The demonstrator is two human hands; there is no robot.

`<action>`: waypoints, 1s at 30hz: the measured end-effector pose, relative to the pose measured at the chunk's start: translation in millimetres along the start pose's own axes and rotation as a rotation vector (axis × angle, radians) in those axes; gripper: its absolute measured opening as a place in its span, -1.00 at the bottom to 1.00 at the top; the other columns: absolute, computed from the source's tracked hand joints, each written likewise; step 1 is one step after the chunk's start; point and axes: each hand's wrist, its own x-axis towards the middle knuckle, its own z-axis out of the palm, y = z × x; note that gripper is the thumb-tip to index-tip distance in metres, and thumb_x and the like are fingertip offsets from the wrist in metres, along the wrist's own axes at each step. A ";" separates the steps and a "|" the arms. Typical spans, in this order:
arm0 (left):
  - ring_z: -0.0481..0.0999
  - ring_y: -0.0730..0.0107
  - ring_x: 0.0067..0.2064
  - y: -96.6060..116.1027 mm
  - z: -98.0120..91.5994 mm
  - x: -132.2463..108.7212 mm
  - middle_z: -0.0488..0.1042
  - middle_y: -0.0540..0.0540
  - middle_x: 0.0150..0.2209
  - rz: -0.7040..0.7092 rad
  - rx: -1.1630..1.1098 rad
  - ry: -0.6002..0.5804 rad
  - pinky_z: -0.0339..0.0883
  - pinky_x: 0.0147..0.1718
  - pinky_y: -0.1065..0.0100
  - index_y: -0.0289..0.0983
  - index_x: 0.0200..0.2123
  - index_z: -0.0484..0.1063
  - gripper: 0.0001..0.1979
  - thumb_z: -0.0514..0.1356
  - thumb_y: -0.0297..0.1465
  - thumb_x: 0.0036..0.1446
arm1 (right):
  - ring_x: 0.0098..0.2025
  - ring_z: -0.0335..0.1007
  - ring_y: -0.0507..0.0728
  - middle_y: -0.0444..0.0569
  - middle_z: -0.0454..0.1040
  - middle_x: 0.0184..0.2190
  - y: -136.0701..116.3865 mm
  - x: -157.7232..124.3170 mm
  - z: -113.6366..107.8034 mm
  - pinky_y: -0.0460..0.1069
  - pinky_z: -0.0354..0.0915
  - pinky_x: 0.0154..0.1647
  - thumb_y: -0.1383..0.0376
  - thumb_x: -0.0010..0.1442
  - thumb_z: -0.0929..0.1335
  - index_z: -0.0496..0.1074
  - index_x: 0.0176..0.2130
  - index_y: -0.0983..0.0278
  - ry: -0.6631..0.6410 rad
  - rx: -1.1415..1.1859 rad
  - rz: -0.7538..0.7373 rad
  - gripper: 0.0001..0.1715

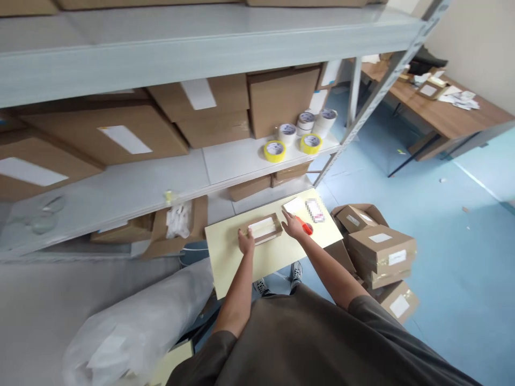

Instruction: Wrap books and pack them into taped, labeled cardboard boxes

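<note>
A small brown cardboard box [270, 239] with a white label on its top lies on a pale yellow table board [225, 268]. My left hand [246, 242] grips the box's left end, thumb toward the label. My right hand [292, 224] is beside the right end with its fingers stretched out and nothing held in them. Its fingertips are close to a white sheet or pad [294, 205]; whether they touch it I cannot tell. A red tape dispenser [306, 228] lies just right of this hand. Behind it is a blurred-out flat item [314, 210].
Metal shelving [173, 187] stands in front, holding large cartons [281, 99] and rolls of yellow tape [274, 150]. Stacked boxes [380, 246] rise at the right. A large plastic-wrapped roll [140, 321] lies left. Farther off stands a wooden desk [454, 115].
</note>
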 end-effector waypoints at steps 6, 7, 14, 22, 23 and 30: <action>0.54 -0.12 0.27 -3.2 6.4 9.2 0.50 -0.44 0.28 0.065 0.069 0.069 0.42 0.18 0.10 -0.38 0.44 0.20 -0.33 0.08 -0.09 0.45 | 0.42 0.22 0.31 0.20 0.36 0.39 79.0 -3.0 -36.7 0.20 0.28 0.38 0.31 0.41 0.29 0.16 0.52 0.26 0.289 0.122 0.013 -0.24; 0.54 -0.12 0.27 -3.6 6.7 10.3 0.50 -0.43 0.27 0.059 0.080 0.073 0.43 0.18 0.10 -0.37 0.45 0.19 -0.33 0.09 -0.09 0.44 | 0.39 0.25 0.31 0.21 0.38 0.37 91.8 -2.8 -39.2 0.18 0.30 0.35 0.30 0.42 0.30 0.22 0.48 0.27 0.301 0.133 0.037 -0.29; 0.56 -0.09 0.25 -6.9 4.9 16.9 0.53 -0.37 0.26 -0.015 0.126 0.064 0.45 0.18 0.10 -0.30 0.45 0.19 -0.33 0.12 -0.08 0.42 | 0.00 0.52 0.23 0.20 0.60 -0.03 132.3 -7.2 6.2 0.01 0.35 -0.05 0.15 0.49 0.29 0.58 0.00 0.33 -0.090 0.128 0.214 -0.63; 0.50 -0.06 0.32 -7.0 2.6 16.3 0.48 -0.32 0.33 -0.074 0.112 0.005 0.39 0.24 0.12 -0.28 0.48 0.15 -0.28 0.14 -0.05 0.41 | 0.05 0.53 0.36 0.29 0.59 -0.01 134.9 -16.0 62.1 0.16 0.35 0.06 0.26 0.41 0.32 0.33 0.32 0.31 -0.251 0.111 0.291 -0.46; 0.49 -0.06 0.33 -6.3 2.2 15.9 0.48 -0.32 0.33 -0.082 0.112 -0.002 0.39 0.24 0.12 -0.28 0.48 0.14 -0.27 0.14 -0.04 0.40 | 0.04 0.53 0.38 0.32 0.59 0.00 136.8 -15.1 58.2 0.17 0.35 0.05 0.27 0.41 0.31 0.32 0.32 0.32 -0.238 0.117 0.263 -0.45; 0.49 -0.02 0.33 -1.7 2.6 13.2 0.44 -0.34 0.36 -0.061 0.035 -0.078 0.37 0.24 0.15 -0.30 0.51 0.06 -0.29 0.11 -0.13 0.44 | 0.03 0.52 0.39 0.31 0.49 0.22 111.3 -4.4 1.4 0.18 0.39 -0.01 0.22 0.35 0.33 0.18 0.37 0.29 -0.084 0.251 -0.184 -0.32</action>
